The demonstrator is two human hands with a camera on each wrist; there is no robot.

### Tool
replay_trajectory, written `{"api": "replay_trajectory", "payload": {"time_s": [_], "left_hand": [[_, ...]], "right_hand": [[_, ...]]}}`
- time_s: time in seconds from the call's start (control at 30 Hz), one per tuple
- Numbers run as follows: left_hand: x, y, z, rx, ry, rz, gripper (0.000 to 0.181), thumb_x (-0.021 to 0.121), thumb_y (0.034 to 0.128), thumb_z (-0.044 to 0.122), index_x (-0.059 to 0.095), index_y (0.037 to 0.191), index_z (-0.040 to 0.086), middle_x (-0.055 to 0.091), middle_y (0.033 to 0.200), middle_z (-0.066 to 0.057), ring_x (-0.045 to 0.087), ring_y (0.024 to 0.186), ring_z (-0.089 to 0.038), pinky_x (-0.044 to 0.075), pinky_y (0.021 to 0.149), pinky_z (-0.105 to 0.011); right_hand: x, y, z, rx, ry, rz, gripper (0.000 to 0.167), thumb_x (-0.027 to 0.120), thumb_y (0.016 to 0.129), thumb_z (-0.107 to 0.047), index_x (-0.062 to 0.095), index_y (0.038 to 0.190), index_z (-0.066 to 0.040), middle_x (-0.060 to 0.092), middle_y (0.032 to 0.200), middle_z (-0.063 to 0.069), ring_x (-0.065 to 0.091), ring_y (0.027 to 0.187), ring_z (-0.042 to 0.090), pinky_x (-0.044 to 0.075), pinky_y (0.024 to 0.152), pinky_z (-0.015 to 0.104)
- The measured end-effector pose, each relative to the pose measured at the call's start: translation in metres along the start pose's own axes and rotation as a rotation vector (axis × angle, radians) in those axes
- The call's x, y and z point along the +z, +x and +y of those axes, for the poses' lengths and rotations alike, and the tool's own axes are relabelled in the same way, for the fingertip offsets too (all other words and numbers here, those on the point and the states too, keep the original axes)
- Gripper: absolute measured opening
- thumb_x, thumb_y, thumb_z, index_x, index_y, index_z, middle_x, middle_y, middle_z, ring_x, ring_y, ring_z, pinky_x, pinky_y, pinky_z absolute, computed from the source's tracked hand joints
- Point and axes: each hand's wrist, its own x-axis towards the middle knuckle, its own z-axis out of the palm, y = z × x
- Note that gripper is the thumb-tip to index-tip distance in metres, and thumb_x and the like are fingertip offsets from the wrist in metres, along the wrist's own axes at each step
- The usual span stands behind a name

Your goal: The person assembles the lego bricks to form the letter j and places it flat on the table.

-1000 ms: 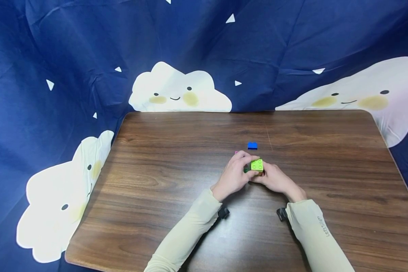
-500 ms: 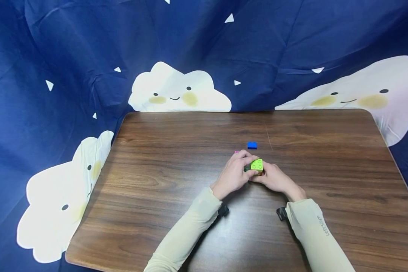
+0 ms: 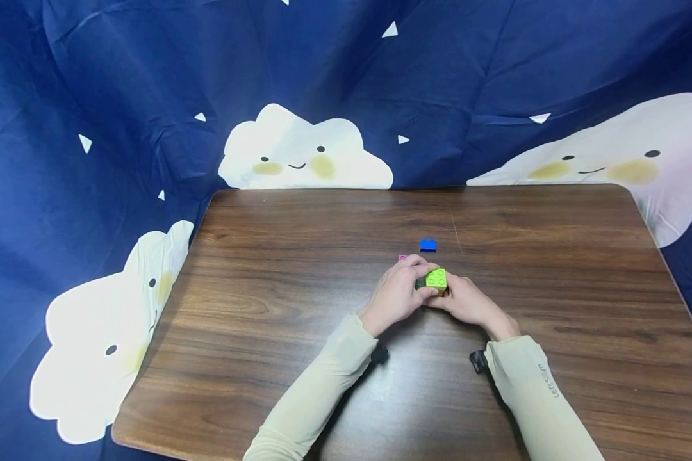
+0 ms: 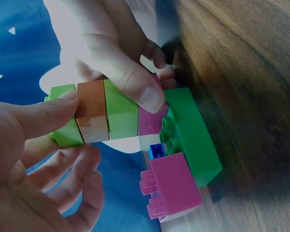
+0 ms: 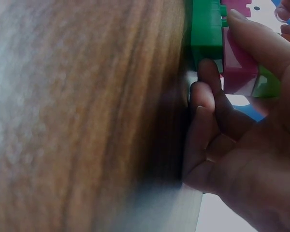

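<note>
A tower of toy building bricks stands between both hands. Its top lime green brick is pinched by my left hand, thumb on one side and fingers on the other. Below come an orange brick, a second lime green brick and a pink brick. At the foot lies a longer green brick. My right hand grips the tower low down, its thumb pressed on the pink brick. Another pink brick, studs up, is beside the green one; I cannot tell whether they join.
A blue brick lies apart on the brown wooden table, beyond the hands. Behind the table's far edge hangs a dark blue curtain with white clouds.
</note>
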Motion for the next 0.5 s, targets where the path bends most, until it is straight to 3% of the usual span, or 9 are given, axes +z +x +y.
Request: {"api": "replay_trajectory", "payload": {"time_s": [0.3, 0.5], "left_hand": [[-0.0024, -0.0002, -0.0004, 0.021, 0.028, 0.017, 0.043, 0.074, 0.0845, 0.031, 0.066, 0.124, 0.016, 0.062, 0.104, 0.007, 0.056, 0.087, -0.006, 0.046, 0.073, -0.019], [-0.0048, 0.0014, -0.0011, 0.049, 0.101, -0.009, 0.043, 0.073, 0.0856, 0.032, 0.066, 0.125, 0.017, 0.06, 0.1, 0.008, 0.051, 0.077, -0.006, 0.043, 0.064, -0.019]], "right_hand": [[-0.0003, -0.0001, 0.0002, 0.002, 0.005, -0.005, 0.056, 0.072, 0.085, -0.03, 0.055, 0.127, 0.002, 0.068, 0.113, 0.021, 0.064, 0.103, 0.032, 0.05, 0.088, 0.048], [-0.0005, -0.0002, 0.0002, -0.001, 0.007, -0.004, 0.054, 0.072, 0.085, -0.031, 0.057, 0.126, 0.001, 0.068, 0.112, 0.02, 0.064, 0.101, 0.03, 0.05, 0.086, 0.046]]}}
